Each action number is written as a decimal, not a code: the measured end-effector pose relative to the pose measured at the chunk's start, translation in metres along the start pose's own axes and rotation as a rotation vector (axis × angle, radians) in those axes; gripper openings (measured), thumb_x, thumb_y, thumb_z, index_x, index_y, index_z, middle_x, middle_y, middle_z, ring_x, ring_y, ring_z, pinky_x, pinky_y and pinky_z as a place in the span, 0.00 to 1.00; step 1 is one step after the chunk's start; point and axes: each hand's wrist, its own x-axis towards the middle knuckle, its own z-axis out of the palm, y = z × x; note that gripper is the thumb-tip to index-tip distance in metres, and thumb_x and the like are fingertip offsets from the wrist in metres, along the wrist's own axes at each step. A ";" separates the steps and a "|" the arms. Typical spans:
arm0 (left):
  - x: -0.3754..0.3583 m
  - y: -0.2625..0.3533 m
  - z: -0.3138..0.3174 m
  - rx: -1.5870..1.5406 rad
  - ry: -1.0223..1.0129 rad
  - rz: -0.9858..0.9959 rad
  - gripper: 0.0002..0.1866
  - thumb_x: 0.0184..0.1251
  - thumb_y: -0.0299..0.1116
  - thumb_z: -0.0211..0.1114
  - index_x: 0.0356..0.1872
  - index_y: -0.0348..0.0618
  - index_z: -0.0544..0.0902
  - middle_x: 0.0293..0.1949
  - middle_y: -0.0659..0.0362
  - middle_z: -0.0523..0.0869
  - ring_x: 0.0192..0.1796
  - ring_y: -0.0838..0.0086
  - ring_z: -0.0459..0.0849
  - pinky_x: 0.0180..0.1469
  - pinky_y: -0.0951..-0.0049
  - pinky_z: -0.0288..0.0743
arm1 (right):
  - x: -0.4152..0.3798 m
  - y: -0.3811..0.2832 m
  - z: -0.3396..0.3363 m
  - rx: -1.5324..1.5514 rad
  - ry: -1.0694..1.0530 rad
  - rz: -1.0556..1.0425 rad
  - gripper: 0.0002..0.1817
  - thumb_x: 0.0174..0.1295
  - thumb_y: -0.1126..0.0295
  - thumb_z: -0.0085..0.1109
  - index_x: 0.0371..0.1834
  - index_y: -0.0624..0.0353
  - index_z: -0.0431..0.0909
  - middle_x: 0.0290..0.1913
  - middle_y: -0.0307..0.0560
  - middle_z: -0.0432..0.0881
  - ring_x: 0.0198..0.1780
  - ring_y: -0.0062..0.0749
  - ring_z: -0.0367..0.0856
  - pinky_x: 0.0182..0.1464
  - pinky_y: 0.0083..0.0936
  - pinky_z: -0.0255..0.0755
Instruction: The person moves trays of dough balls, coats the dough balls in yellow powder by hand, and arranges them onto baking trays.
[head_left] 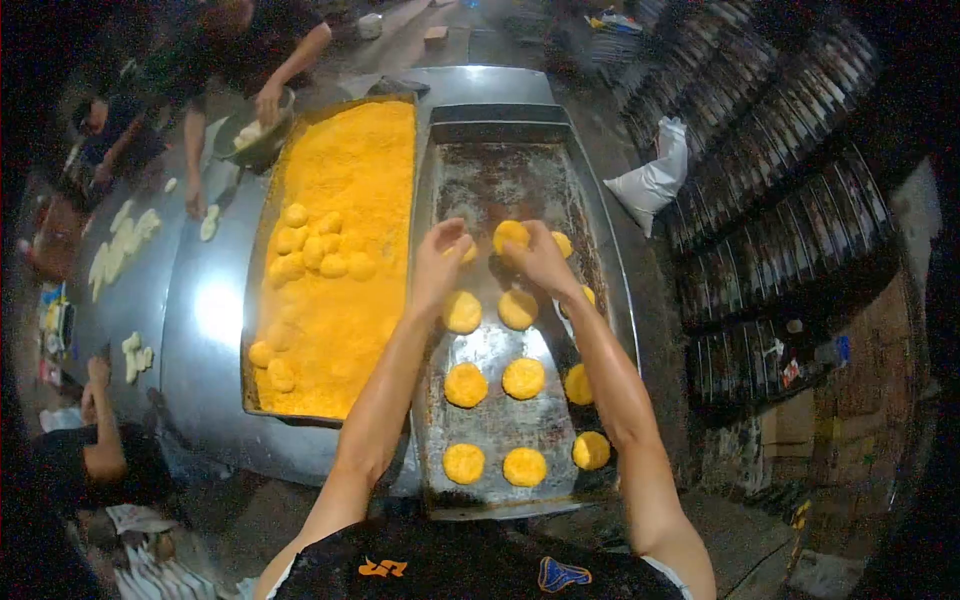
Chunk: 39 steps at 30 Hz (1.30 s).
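Both my hands are over the upper half of a dark metal baking tray (505, 420). My right hand (542, 265) pinches a flattened yellow dough round (511, 236) by its edge. To its left, my left hand (440, 265) has its fingers curled on another yellow dough piece (464, 252), partly hidden by the fingers. Several yellow-coated dough rounds (523, 378) lie in rows below my hands. One more round (562, 244) shows just beyond my right hand, and my right forearm partly covers the right column.
Left of the baking tray stands a tray of yellow crumbs (350, 165) with coated dough balls (332, 265). Co-workers' hands handle pale dough (125, 240) and a bowl (245, 145) on the metal table (205, 370). A white sack (650, 178) and stacked trays (785, 240) stand right.
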 end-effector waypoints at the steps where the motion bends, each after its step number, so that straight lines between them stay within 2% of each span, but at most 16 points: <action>1: -0.003 0.006 -0.005 0.002 -0.001 -0.010 0.18 0.66 0.31 0.63 0.55 0.36 0.77 0.50 0.55 0.82 0.53 0.72 0.80 0.58 0.73 0.72 | -0.002 -0.004 0.003 -0.277 0.015 -0.016 0.24 0.60 0.64 0.63 0.55 0.65 0.71 0.51 0.53 0.80 0.51 0.39 0.79 0.50 0.34 0.75; 4: -0.019 0.022 -0.024 0.023 0.015 0.008 0.17 0.68 0.34 0.62 0.53 0.35 0.78 0.49 0.56 0.83 0.52 0.74 0.79 0.57 0.73 0.72 | -0.010 -0.014 0.015 -0.735 -0.013 0.065 0.26 0.62 0.60 0.58 0.58 0.66 0.70 0.60 0.59 0.74 0.62 0.50 0.72 0.61 0.42 0.69; 6: -0.028 0.030 -0.039 0.014 0.062 0.062 0.17 0.69 0.34 0.61 0.53 0.35 0.78 0.50 0.56 0.83 0.53 0.74 0.79 0.57 0.73 0.71 | -0.006 0.022 0.026 -1.113 0.171 -0.454 0.30 0.67 0.55 0.50 0.63 0.68 0.66 0.68 0.59 0.66 0.69 0.49 0.65 0.69 0.41 0.60; 10: -0.041 0.030 -0.076 0.044 0.148 0.048 0.16 0.70 0.34 0.60 0.53 0.35 0.79 0.48 0.58 0.83 0.51 0.75 0.79 0.57 0.73 0.72 | -0.023 0.019 0.034 -1.019 0.020 -0.198 0.34 0.70 0.51 0.42 0.69 0.69 0.60 0.73 0.59 0.58 0.74 0.47 0.55 0.75 0.41 0.48; 12: -0.057 0.034 -0.096 0.065 0.130 0.033 0.16 0.69 0.33 0.60 0.53 0.35 0.78 0.49 0.57 0.83 0.53 0.74 0.78 0.58 0.72 0.71 | -0.007 0.037 0.019 -1.045 0.124 -0.501 0.19 0.67 0.59 0.46 0.54 0.61 0.72 0.59 0.68 0.72 0.63 0.57 0.68 0.63 0.47 0.64; 14: -0.072 0.039 -0.122 0.092 0.116 0.032 0.16 0.68 0.31 0.60 0.54 0.34 0.78 0.51 0.56 0.82 0.55 0.73 0.78 0.59 0.72 0.69 | -0.016 -0.042 -0.009 -0.769 -0.069 0.134 0.20 0.68 0.57 0.45 0.51 0.62 0.73 0.50 0.64 0.79 0.54 0.59 0.77 0.55 0.46 0.70; 15: -0.083 0.040 -0.135 0.106 0.155 0.007 0.16 0.70 0.33 0.59 0.53 0.35 0.78 0.50 0.57 0.82 0.53 0.74 0.78 0.57 0.73 0.71 | -0.019 -0.034 -0.017 -0.765 0.159 -0.055 0.11 0.65 0.63 0.50 0.41 0.60 0.74 0.38 0.64 0.81 0.44 0.63 0.79 0.44 0.51 0.71; 20: -0.119 0.041 -0.176 0.088 0.304 -0.085 0.15 0.72 0.35 0.58 0.52 0.36 0.78 0.49 0.58 0.81 0.51 0.75 0.79 0.55 0.73 0.74 | -0.008 0.015 -0.047 -0.722 0.315 -0.026 0.12 0.59 0.68 0.61 0.44 0.59 0.77 0.39 0.57 0.83 0.41 0.56 0.82 0.42 0.45 0.74; 22: -0.130 0.021 -0.200 0.160 0.284 -0.053 0.16 0.70 0.35 0.60 0.53 0.35 0.77 0.50 0.57 0.81 0.53 0.74 0.76 0.56 0.73 0.70 | 0.003 0.040 -0.068 0.132 0.382 0.212 0.12 0.62 0.66 0.61 0.44 0.62 0.78 0.38 0.45 0.84 0.35 0.43 0.84 0.38 0.37 0.75; 23: -0.136 0.021 -0.205 0.162 0.274 -0.050 0.16 0.70 0.35 0.60 0.53 0.35 0.77 0.50 0.57 0.81 0.53 0.74 0.76 0.56 0.73 0.70 | -0.003 0.033 -0.079 0.544 0.219 0.332 0.11 0.63 0.67 0.59 0.45 0.61 0.78 0.42 0.38 0.83 0.39 0.31 0.82 0.41 0.31 0.75; 26: -0.157 0.023 -0.214 0.141 0.347 -0.119 0.16 0.70 0.35 0.60 0.54 0.36 0.77 0.51 0.58 0.81 0.53 0.74 0.77 0.55 0.73 0.71 | -0.023 0.016 -0.087 0.841 0.222 0.403 0.12 0.63 0.68 0.58 0.49 0.57 0.78 0.47 0.41 0.82 0.47 0.29 0.79 0.49 0.29 0.72; 31: -0.168 0.022 -0.205 0.009 0.420 -0.164 0.17 0.71 0.36 0.60 0.54 0.37 0.77 0.52 0.57 0.80 0.55 0.72 0.78 0.56 0.73 0.71 | -0.022 0.028 -0.096 0.884 0.202 0.383 0.15 0.64 0.66 0.57 0.52 0.58 0.75 0.50 0.40 0.80 0.52 0.30 0.77 0.55 0.36 0.70; 33: -0.170 0.025 -0.198 0.004 0.434 -0.173 0.17 0.71 0.36 0.60 0.54 0.37 0.77 0.52 0.57 0.80 0.55 0.71 0.78 0.56 0.73 0.71 | -0.015 0.038 -0.090 0.279 0.328 0.127 0.20 0.65 0.65 0.55 0.57 0.62 0.72 0.53 0.44 0.80 0.54 0.38 0.77 0.60 0.42 0.67; 34: -0.170 0.030 -0.191 0.002 0.432 -0.188 0.17 0.71 0.36 0.60 0.54 0.37 0.77 0.52 0.57 0.80 0.55 0.71 0.78 0.56 0.72 0.71 | -0.015 0.032 -0.085 0.284 0.317 0.130 0.20 0.65 0.65 0.55 0.57 0.62 0.72 0.53 0.44 0.80 0.54 0.38 0.77 0.60 0.42 0.67; 37: -0.175 0.027 -0.184 0.009 0.427 -0.194 0.16 0.71 0.36 0.60 0.53 0.36 0.78 0.52 0.56 0.79 0.56 0.70 0.78 0.57 0.71 0.71 | -0.029 0.041 -0.062 -1.065 -0.003 -0.275 0.30 0.69 0.56 0.46 0.70 0.62 0.61 0.71 0.59 0.63 0.72 0.52 0.59 0.71 0.47 0.54; 39: -0.176 0.026 -0.183 0.028 0.409 -0.168 0.16 0.71 0.35 0.59 0.53 0.36 0.78 0.51 0.56 0.80 0.56 0.69 0.78 0.58 0.69 0.71 | -0.035 0.053 -0.050 -1.068 0.028 -0.210 0.32 0.69 0.52 0.42 0.71 0.62 0.59 0.72 0.58 0.60 0.74 0.52 0.55 0.73 0.47 0.50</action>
